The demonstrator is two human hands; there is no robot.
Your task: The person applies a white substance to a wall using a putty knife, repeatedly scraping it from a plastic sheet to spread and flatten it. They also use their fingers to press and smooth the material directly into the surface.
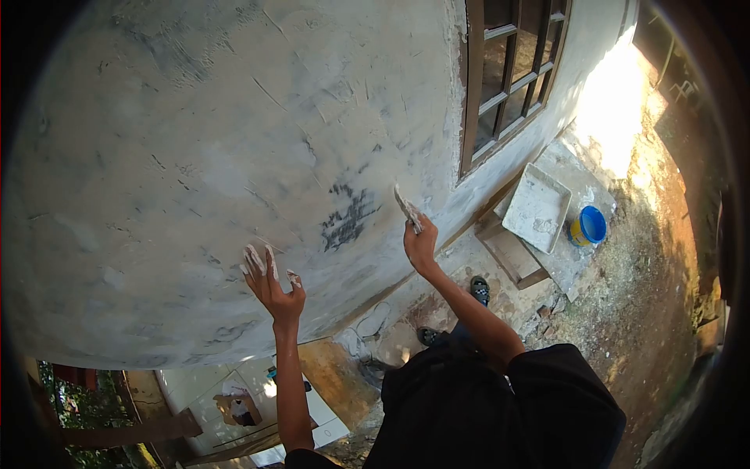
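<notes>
My left hand [273, 288] is against the plastered wall [226, 168], its fingers spread and coated with white paste. It holds nothing that I can see. My right hand [420, 244] is closed around what looks like a putty knife [406, 206], narrow and smeared with white putty, its tip pointing up toward the wall. Whether the tip touches the surface is hard to tell. Between the two hands, slightly above, a dark rough patch [349, 216] shows through the pale coat.
A brown-framed window [512, 78] is set in the wall at upper right. Below it, a white-smeared tray [537, 207] rests on a low wooden stand [512, 254], with a blue and yellow bucket [589, 226] beside it. A tiled surface [207, 395] with a cardboard box [238, 409] lies at lower left.
</notes>
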